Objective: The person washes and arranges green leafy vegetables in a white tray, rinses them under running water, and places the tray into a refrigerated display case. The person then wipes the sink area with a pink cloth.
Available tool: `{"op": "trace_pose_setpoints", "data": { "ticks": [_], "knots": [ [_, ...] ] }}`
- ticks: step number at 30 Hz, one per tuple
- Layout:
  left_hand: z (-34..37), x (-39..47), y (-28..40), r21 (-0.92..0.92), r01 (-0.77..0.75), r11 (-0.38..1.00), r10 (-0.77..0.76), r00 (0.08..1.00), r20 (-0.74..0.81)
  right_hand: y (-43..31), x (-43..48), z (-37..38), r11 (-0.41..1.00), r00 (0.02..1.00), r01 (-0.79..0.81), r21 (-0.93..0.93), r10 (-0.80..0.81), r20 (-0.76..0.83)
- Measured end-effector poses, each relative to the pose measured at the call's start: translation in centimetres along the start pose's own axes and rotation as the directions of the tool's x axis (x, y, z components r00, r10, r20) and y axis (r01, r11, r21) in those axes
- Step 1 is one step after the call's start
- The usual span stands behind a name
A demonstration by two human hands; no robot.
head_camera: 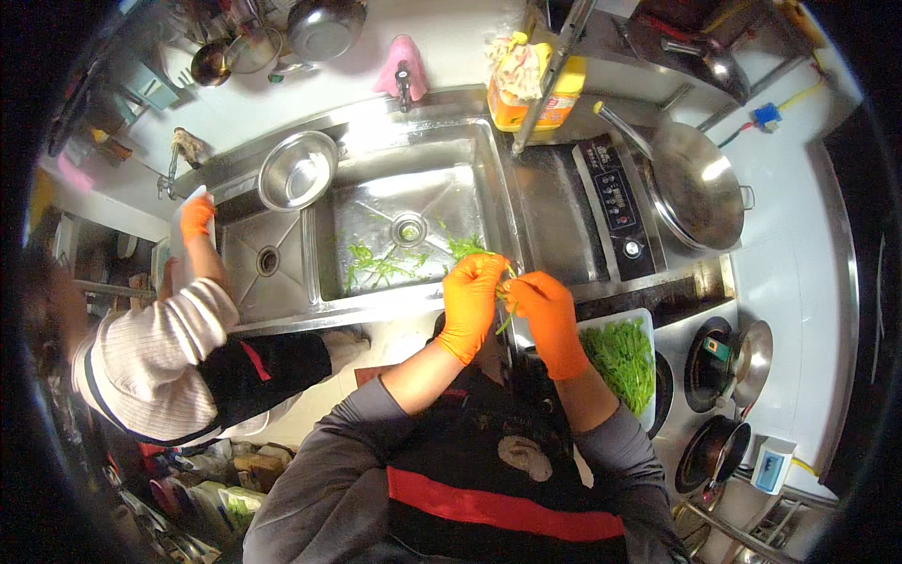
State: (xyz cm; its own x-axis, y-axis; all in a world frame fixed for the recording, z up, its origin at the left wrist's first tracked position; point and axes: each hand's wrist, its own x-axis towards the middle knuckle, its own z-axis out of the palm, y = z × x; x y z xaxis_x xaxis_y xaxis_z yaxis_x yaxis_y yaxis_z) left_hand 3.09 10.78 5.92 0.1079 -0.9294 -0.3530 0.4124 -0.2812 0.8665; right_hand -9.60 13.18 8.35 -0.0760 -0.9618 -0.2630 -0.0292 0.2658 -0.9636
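Observation:
My left hand (473, 299), in an orange glove, grips a sprig of leafy greens (465, 247) over the near right corner of a stainless steel sink (451, 151). Close beside it, my right hand (546, 310), also gloved in orange, pinches the stem end (506, 323) of the same greens. The stems hang down between the two hands. Plucked leaf scraps (380, 268) lie scattered on the sink floor, around and in the drain (409, 230). Near my right forearm, a white tray (649, 324) holds a heap of green leafy stalks (620, 359).
A steel bowl (299, 171) rests across the sink divider. At the left, a co-worker's orange-gloved hand (197, 217) holds a white board (184, 247). An induction cooker (614, 201), a wok (697, 187) and a yellow-orange jug (528, 106) stand to the right. Several pans (708, 363) sit nearer me.

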Motion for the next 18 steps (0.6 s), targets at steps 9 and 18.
{"op": "trace_pose_setpoints", "data": {
  "ticks": [9, 18],
  "knots": [
    [-10.2, 12.0, 1.6, -0.084, -0.082, 0.993, 0.089, 0.993, 0.079, -1.9, 6.1, -0.7, 1.0, 0.998, 0.015, -0.007, -0.015, -0.069],
    [-24.0, 24.9, -2.8, 0.98, -0.025, -0.199, 0.077, 0.996, 0.041, -4.6, 1.9, -10.5, 0.998, 0.947, -0.008, -0.068, -0.015, -0.321]
  ]
}}
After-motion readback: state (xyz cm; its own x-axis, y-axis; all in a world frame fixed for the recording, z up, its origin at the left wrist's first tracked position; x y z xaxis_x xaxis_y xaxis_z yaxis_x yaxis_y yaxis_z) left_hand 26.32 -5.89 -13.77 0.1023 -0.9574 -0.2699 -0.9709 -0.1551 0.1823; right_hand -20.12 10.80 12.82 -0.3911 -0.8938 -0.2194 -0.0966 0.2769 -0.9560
